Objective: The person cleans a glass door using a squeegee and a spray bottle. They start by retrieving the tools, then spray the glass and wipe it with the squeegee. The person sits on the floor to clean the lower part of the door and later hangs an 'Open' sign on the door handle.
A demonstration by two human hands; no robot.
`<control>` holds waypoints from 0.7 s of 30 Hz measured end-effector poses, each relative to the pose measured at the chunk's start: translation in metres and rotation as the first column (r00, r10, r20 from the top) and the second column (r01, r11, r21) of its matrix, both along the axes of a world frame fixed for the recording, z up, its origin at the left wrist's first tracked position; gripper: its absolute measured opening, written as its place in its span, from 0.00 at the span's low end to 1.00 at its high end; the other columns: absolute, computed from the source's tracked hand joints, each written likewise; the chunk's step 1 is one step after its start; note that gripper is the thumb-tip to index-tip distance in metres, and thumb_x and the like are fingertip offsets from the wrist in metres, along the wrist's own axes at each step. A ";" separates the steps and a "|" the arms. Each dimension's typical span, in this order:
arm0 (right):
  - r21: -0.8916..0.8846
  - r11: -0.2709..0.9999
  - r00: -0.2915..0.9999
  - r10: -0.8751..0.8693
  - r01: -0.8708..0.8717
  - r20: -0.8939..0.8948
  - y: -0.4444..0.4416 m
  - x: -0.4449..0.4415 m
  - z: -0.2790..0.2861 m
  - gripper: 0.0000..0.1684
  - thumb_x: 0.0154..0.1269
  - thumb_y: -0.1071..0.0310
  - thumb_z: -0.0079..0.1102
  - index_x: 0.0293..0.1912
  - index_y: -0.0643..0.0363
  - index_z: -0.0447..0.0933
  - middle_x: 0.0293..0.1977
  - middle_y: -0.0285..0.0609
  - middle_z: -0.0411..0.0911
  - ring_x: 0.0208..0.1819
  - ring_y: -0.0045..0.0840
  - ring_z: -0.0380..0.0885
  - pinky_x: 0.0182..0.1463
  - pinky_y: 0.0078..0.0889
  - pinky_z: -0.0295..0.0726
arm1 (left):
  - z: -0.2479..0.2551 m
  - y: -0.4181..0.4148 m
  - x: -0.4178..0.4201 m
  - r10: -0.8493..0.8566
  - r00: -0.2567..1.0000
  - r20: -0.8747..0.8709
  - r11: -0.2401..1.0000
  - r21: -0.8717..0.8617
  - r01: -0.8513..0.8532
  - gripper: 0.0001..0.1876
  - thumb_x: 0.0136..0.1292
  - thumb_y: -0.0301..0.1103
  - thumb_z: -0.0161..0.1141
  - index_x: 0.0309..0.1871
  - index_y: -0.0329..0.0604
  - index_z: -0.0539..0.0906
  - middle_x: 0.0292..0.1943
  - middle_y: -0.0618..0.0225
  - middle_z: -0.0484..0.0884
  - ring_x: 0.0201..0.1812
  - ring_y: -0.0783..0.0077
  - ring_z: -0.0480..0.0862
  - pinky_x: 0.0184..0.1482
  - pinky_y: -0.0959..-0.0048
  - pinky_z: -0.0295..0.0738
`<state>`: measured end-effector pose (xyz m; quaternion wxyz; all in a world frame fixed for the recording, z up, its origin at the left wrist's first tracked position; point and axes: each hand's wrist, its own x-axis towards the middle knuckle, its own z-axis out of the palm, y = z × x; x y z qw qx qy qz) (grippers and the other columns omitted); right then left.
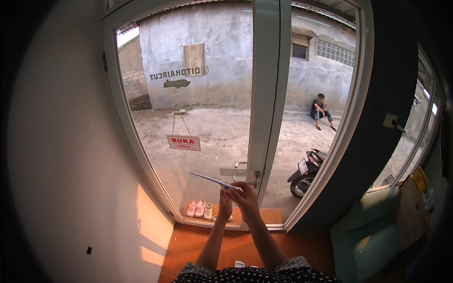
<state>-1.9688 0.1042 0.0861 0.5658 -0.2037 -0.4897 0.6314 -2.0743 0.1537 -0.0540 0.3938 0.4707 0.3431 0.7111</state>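
Both my hands are raised before me, close together, in front of a framed glass door [266, 106]. A thin, flat object with a blue edge [212, 181], seen nearly edge-on, slants up to the left from between them; its kind cannot be told. My left hand [225, 205] grips it from below at its near end. My right hand [245, 198] holds the same end, fingers bent over the edge. Just behind my right hand is the door's curved metal handle [255, 178]. A small sign [184, 142] hangs on a cord at the glass, left of my hands.
Pink clogs [196, 208] and pale shoes [208, 211] stand on the orange ledge beyond the glass. Outside, a person [320, 110] sits against a grey wall, and a motorcycle [307, 173] is parked. A pale wall [70, 141] rises at left; a greenish piece of furniture [371, 230] stands at right.
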 end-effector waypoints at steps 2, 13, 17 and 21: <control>0.039 0.999 0.998 -0.001 -0.002 0.064 -0.014 0.006 -0.006 0.17 0.64 0.73 0.61 0.50 0.64 0.69 0.48 0.43 0.74 0.52 0.27 0.77 0.54 0.28 0.80 | -0.013 -0.022 0.007 -0.028 0.998 -0.057 1.000 -0.001 0.028 0.18 0.72 0.27 0.44 0.63 0.39 0.60 0.51 0.63 0.73 0.54 0.72 0.74 0.56 0.73 0.69; -0.135 0.968 0.951 -0.171 0.211 0.257 -0.049 0.086 -0.072 0.16 0.72 0.59 0.51 0.51 0.59 0.74 0.42 0.36 0.78 0.46 0.20 0.76 0.49 0.25 0.73 | 0.029 -0.133 0.053 -0.318 0.920 0.228 0.878 -0.295 0.376 0.22 0.73 0.47 0.45 0.58 0.38 0.61 0.48 0.58 0.76 0.47 0.63 0.80 0.52 0.64 0.74; -0.206 0.915 0.901 -0.265 0.348 0.345 -0.048 0.114 -0.076 0.22 0.72 0.53 0.50 0.52 0.62 0.73 0.39 0.38 0.78 0.43 0.20 0.75 0.46 0.24 0.73 | 0.047 -0.133 0.086 -0.500 0.805 0.318 0.816 -0.138 0.561 0.24 0.73 0.49 0.43 0.59 0.38 0.65 0.46 0.61 0.76 0.43 0.64 0.80 0.49 0.65 0.74; -0.268 0.956 0.981 -0.070 0.117 0.179 -0.041 0.151 -0.063 0.26 0.72 0.50 0.49 0.52 0.64 0.72 0.40 0.41 0.78 0.41 0.21 0.76 0.44 0.24 0.74 | 0.061 -0.116 0.124 -0.582 0.784 0.216 0.763 -0.188 0.619 0.21 0.75 0.48 0.40 0.57 0.39 0.68 0.44 0.62 0.76 0.40 0.67 0.80 0.45 0.68 0.75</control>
